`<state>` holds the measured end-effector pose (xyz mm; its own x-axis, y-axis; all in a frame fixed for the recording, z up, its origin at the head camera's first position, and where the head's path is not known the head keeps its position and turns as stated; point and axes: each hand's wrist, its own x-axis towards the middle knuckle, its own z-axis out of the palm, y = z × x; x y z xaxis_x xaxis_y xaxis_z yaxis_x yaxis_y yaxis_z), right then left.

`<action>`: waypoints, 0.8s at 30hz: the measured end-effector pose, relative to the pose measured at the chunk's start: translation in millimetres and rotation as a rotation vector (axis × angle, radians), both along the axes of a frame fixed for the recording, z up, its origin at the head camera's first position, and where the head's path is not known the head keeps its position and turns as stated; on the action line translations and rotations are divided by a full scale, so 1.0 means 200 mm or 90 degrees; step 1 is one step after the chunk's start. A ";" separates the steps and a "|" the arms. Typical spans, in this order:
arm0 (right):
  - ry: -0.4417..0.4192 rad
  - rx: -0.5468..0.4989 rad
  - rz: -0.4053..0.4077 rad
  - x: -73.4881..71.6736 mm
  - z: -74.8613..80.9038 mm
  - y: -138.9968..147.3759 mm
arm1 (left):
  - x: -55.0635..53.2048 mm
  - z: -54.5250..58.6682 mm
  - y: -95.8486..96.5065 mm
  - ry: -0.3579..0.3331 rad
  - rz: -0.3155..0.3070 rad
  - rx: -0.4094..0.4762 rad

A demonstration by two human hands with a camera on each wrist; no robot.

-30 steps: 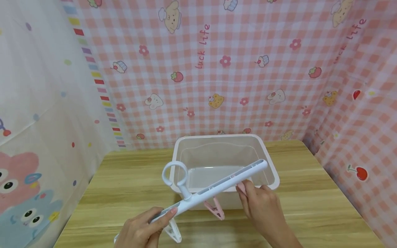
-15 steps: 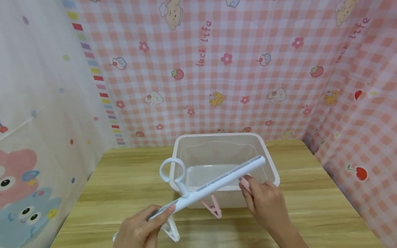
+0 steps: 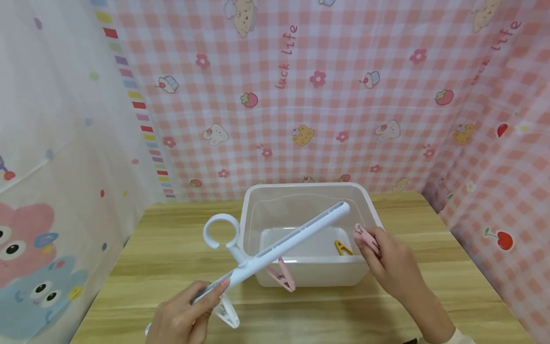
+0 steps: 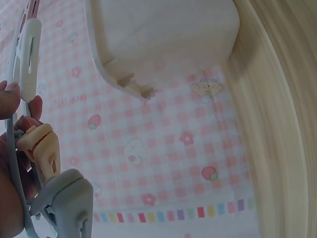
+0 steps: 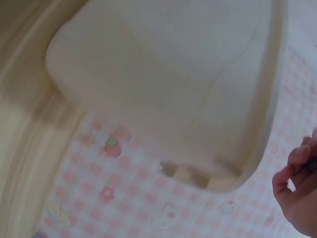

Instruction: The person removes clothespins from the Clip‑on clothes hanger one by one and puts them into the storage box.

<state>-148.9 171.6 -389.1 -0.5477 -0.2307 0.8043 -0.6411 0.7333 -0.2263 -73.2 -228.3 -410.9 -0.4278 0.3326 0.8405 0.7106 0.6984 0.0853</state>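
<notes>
The left hand [image 3: 182,310] is gripping the pale blue hanger [image 3: 283,246] near its lower end, thumb on 1 side and fingers on the other, probably to steady the bar while leaving its far half accessible. The hanger is slanting up to the right, its far end appearing above the tub [image 3: 311,273]. The right hand [image 3: 388,263] is pinching 1 pink clip [image 3: 368,239] apart from the bar; this narrow grip is presumably allowing control of so small a part. A second pink clip [image 3: 286,274] and a white clip [image 3: 231,310] are hanging beneath the bar, apparently by their own attachment. The tub is sitting towards the back of the bench [image 3: 429,267], likely leaving working room in front, and is containing 1 yellow clip [image 3: 338,244].

The left hand is hiding part of the bar in the head view. The left wrist view is showing 2 further clips there, 1 cream clip [image 4: 47,148] and 1 grey clip [image 4: 72,203], the latter running off the bottom edge. The right wrist view is blurring and cutting off the right hand, so the clip's colour is not reading there. Whether the pink clip's mouth is parted cannot be told.
</notes>
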 end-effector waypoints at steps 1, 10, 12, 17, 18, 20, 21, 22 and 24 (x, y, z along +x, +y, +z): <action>-0.017 -0.001 0.016 -0.02 0.00 0.02 | 0.00 0.00 -0.01 0.001 0.004 0.000; -0.181 0.027 0.016 -0.29 0.05 0.17 | 0.05 -0.01 -0.06 -0.009 0.030 0.006; -0.207 0.044 0.002 -0.36 0.06 0.19 | 0.06 -0.01 -0.08 -0.020 0.031 0.002; -0.247 0.078 -0.004 -0.50 0.09 0.21 | 0.08 -0.01 -0.10 -0.043 0.036 -0.006; -0.251 0.084 -0.003 -0.52 0.09 0.21 | 0.08 -0.01 -0.10 -0.044 0.037 -0.006; -0.257 0.092 -0.002 -0.55 0.11 0.21 | 0.08 0.00 -0.11 -0.046 0.042 -0.005; -0.259 0.095 -0.002 -0.56 0.11 0.20 | 0.08 0.00 -0.12 -0.046 0.043 -0.004; -0.263 0.099 -0.004 -0.57 0.12 0.20 | 0.09 0.00 -0.12 -0.047 0.046 -0.003; -0.273 0.107 -0.008 -0.59 0.13 0.18 | 0.09 0.00 -0.13 -0.047 0.051 0.000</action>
